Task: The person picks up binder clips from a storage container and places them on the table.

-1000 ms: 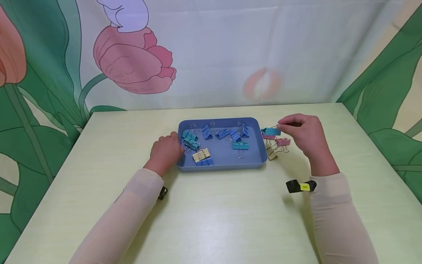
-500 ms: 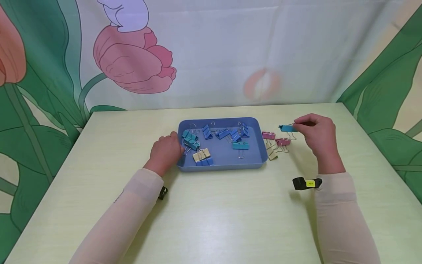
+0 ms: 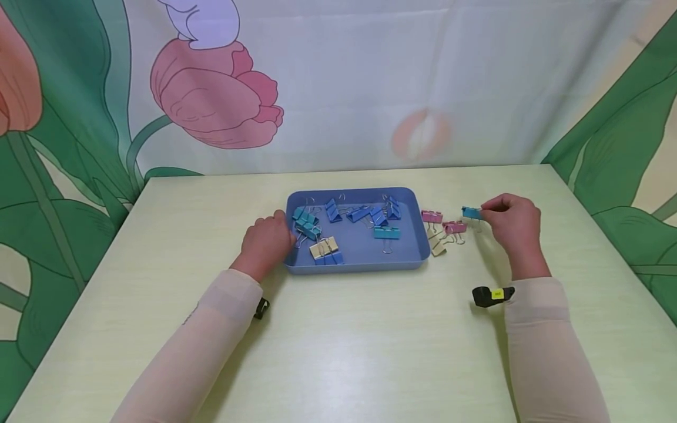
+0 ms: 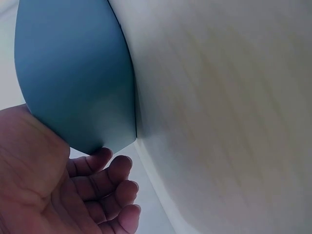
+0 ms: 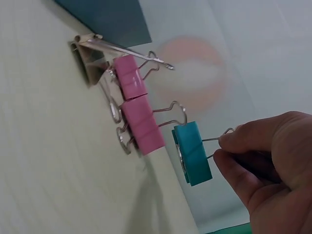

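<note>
Between thumb and forefinger, my right hand (image 3: pixel 512 232) pinches a teal binder clip (image 3: pixel 471 213) by its wire handle. In the right wrist view, the teal body (image 5: pixel 193 153) hangs past the fingertips, beside two pink binder clips (image 5: pixel 142 124). My left hand (image 3: pixel 266 244) grips the left end of a blue tray (image 3: pixel 354 270). The left wrist view has its fingers (image 4: pixel 119 168) curled at the lower corner of the tray wall (image 4: pixel 73 73); the thumb is hidden there. Inside the tray lie several blue clips (image 3: pixel 378 217), teal clips (image 3: pixel 386 232) and a cream clip (image 3: pixel 324 248).
Just right of the tray, a pink clip (image 3: pixel 431 217), another pink clip (image 3: pixel 455 227) and a cream clip (image 3: pixel 437 247) rest on the pale table (image 3: pixel 359 352). A printed curtain (image 3: pixel 338 88) hangs behind the table's far edge.
My right hand has carried the teal binder clip rightward, away from the tray and the pink clips, then slightly lower. My left hand has stayed on the tray.
</note>
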Tool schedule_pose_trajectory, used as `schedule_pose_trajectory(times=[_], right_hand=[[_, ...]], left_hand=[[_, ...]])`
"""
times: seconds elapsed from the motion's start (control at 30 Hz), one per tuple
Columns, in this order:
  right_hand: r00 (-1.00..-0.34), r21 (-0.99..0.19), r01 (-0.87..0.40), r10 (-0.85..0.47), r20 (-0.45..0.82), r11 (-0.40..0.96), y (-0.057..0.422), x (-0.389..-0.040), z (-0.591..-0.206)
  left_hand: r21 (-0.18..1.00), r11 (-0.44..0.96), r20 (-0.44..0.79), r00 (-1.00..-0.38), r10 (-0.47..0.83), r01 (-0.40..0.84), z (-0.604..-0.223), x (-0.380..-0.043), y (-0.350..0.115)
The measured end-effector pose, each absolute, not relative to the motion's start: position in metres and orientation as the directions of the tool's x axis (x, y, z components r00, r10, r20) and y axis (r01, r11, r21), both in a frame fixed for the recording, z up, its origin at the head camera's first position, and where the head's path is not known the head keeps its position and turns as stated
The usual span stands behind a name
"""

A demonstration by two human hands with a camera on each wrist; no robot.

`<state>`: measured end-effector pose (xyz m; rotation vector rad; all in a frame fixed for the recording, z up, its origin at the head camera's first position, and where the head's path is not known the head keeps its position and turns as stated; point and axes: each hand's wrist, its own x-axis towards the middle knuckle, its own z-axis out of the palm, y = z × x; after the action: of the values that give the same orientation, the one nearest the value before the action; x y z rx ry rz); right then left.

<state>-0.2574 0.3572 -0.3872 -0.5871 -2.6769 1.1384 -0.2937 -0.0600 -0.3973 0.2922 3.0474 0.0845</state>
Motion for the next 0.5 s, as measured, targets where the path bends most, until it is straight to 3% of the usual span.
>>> schedule_pose_trajectory(times=[0.5], right_hand=[[-0.927,-0.66,0.278,0.376,0.008,0.698,0.358,-0.262,-0.403]], left_hand=[[0.093,0.979,-0.082,-0.979,0.187,0.179,-0.397,-0.295,-0.06]])
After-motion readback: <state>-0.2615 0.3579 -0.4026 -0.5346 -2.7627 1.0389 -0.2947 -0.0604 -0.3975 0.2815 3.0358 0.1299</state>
